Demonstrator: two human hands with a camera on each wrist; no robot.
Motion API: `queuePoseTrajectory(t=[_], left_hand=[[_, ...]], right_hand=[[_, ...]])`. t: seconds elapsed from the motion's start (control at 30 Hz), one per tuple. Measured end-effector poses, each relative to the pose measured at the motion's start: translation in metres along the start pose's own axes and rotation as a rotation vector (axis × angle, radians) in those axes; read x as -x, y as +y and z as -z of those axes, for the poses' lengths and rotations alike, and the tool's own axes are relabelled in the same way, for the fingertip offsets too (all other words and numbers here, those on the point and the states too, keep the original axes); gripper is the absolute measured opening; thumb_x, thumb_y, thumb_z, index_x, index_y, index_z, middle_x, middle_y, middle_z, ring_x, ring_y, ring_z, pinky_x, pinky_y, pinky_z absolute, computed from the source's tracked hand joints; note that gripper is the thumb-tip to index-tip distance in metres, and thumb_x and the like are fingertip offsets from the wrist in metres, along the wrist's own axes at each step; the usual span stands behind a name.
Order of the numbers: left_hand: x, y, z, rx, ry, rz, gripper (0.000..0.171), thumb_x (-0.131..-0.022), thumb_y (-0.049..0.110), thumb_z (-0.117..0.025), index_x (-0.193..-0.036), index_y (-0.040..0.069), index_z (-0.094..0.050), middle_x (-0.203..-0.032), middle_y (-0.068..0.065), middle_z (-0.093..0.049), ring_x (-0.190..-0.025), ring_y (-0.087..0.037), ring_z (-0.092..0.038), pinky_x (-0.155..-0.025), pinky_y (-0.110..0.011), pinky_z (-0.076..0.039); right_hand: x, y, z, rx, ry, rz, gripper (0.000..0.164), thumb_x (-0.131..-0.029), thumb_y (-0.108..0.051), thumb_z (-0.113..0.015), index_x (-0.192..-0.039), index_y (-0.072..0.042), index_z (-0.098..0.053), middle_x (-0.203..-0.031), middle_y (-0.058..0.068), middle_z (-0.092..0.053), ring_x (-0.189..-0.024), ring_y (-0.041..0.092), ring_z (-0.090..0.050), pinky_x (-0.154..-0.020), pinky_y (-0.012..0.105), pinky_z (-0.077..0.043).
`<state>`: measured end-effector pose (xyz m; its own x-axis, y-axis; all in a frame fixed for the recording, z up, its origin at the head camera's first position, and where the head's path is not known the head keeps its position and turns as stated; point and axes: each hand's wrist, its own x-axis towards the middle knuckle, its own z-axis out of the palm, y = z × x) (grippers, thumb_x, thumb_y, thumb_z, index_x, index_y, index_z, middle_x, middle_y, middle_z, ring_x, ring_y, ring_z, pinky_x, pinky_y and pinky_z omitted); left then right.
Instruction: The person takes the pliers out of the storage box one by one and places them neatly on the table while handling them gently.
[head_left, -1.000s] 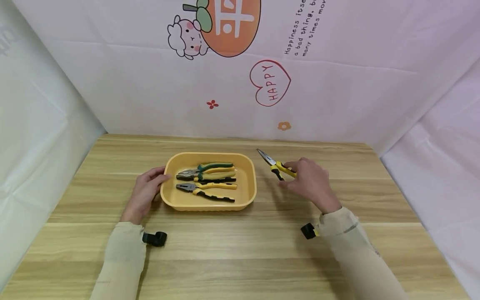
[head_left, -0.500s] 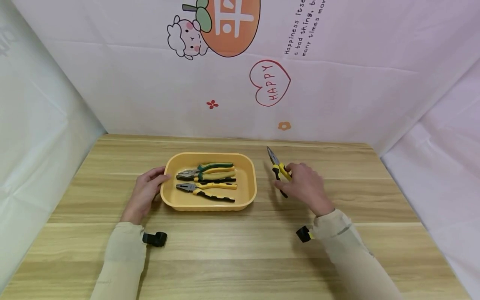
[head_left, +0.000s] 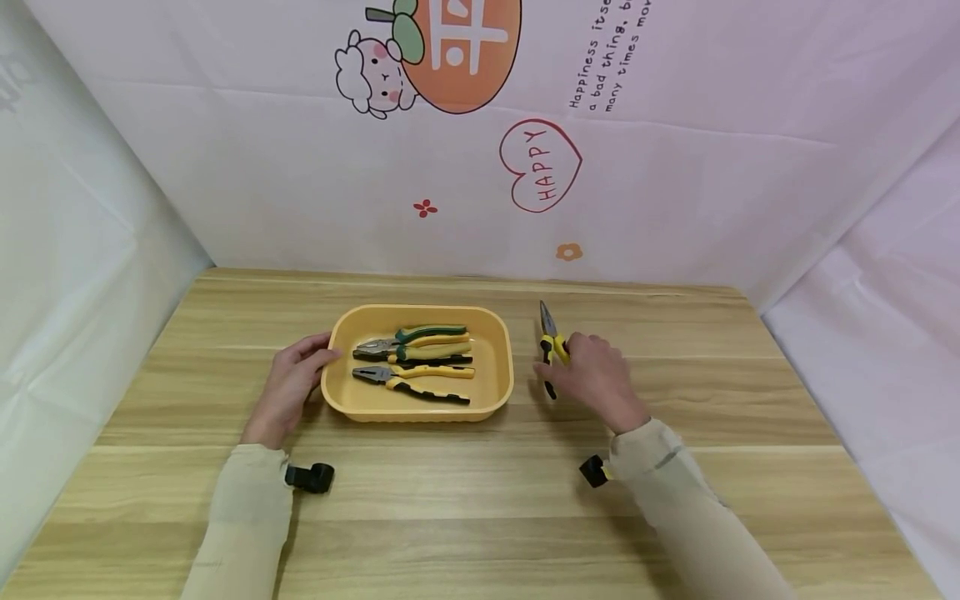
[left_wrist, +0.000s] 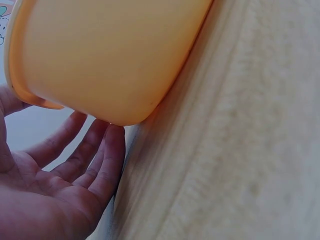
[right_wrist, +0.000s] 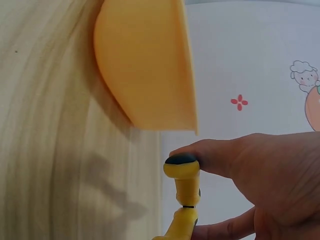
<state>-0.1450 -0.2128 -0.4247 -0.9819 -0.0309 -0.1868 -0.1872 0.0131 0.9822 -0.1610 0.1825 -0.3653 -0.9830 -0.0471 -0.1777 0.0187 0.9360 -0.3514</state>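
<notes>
Long-nose pliers (head_left: 549, 322) with yellow-and-black handles are in my right hand (head_left: 598, 379), just right of a yellow plastic tray (head_left: 420, 415). Thumb and fingers hold the handles, which are spread, and the nose points to the back. A shadow in the right wrist view shows the pliers raised off the table. My left hand (head_left: 288, 379) grips the tray's left end, thumb over the rim and fingertips against the outer wall (left_wrist: 115, 60). Inside the tray lie yellow-and-black combination pliers (head_left: 442, 372) and pliers with green-and-yellow handles (head_left: 431, 352), side by side, noses left.
The wood-grain table (head_left: 450, 517) extends in front of and beside the tray. A white printed cloth (head_left: 300, 183) hangs along the table's back edge, with more cloth at both sides. Black camera mounts (head_left: 321, 477) stick out from both wrists.
My right hand has moved left and slightly towards me with the long-nose pliers, whose nose has swung from pointing back-left to nearly straight back. The left hand and tray have stayed still.
</notes>
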Motion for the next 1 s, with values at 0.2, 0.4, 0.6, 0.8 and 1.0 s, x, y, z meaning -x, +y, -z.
queuePoseTrajectory(t=[0.2, 0.4, 0.6, 0.8, 1.0], left_hand=[[0.0, 0.0, 0.001, 0.0, 0.001, 0.002, 0.055, -0.105, 0.017, -0.057, -0.152, -0.005, -0.04, -0.149, -0.024, -0.043, -0.11, -0.005, -0.06, -0.091, -0.016, -0.052], [-0.001, 0.0, 0.0, 0.009, -0.005, -0.005, 0.055, -0.104, 0.016, -0.058, -0.151, -0.006, -0.04, -0.149, -0.025, -0.042, -0.113, -0.006, -0.06, -0.092, -0.017, -0.052], [-0.001, 0.0, 0.0, 0.008, -0.003, -0.007, 0.055, -0.104, 0.016, -0.058, -0.151, -0.006, -0.04, -0.149, -0.025, -0.043, -0.111, -0.005, -0.061, -0.091, -0.017, -0.052], [-0.001, 0.0, 0.0, -0.004, -0.001, -0.002, 0.056, -0.104, 0.017, -0.058, -0.152, -0.005, -0.04, -0.149, -0.025, -0.043, -0.11, -0.005, -0.061, -0.091, -0.017, -0.052], [-0.001, 0.0, 0.0, -0.001, -0.001, -0.007, 0.055, -0.104, 0.017, -0.057, -0.151, -0.006, -0.04, -0.147, -0.026, -0.044, -0.109, -0.005, -0.061, -0.09, -0.017, -0.052]], right_hand=[[-0.003, -0.003, -0.009, 0.054, -0.025, -0.031, 0.048, -0.091, -0.048, -0.071, -0.086, -0.003, -0.056, -0.074, 0.01, -0.052, -0.06, 0.021, -0.049, -0.048, 0.028, -0.038], [-0.007, -0.003, -0.018, 0.04, -0.041, -0.037, 0.046, -0.092, -0.046, -0.071, -0.086, -0.003, -0.055, -0.075, 0.011, -0.054, -0.061, 0.022, -0.051, -0.048, 0.028, -0.039], [-0.011, -0.001, -0.026, 0.042, -0.034, -0.02, 0.043, -0.092, -0.043, -0.072, -0.08, -0.005, -0.055, -0.071, 0.009, -0.053, -0.059, 0.021, -0.051, -0.047, 0.028, -0.037], [-0.012, 0.0, -0.031, 0.042, -0.039, -0.017, 0.042, -0.092, -0.043, -0.072, -0.08, -0.006, -0.055, -0.072, 0.009, -0.054, -0.059, 0.021, -0.051, -0.046, 0.028, -0.037], [-0.013, 0.001, -0.034, 0.032, -0.032, -0.008, 0.042, -0.091, -0.042, -0.072, -0.077, -0.007, -0.055, -0.069, 0.008, -0.054, -0.056, 0.02, -0.051, -0.044, 0.027, -0.037]])
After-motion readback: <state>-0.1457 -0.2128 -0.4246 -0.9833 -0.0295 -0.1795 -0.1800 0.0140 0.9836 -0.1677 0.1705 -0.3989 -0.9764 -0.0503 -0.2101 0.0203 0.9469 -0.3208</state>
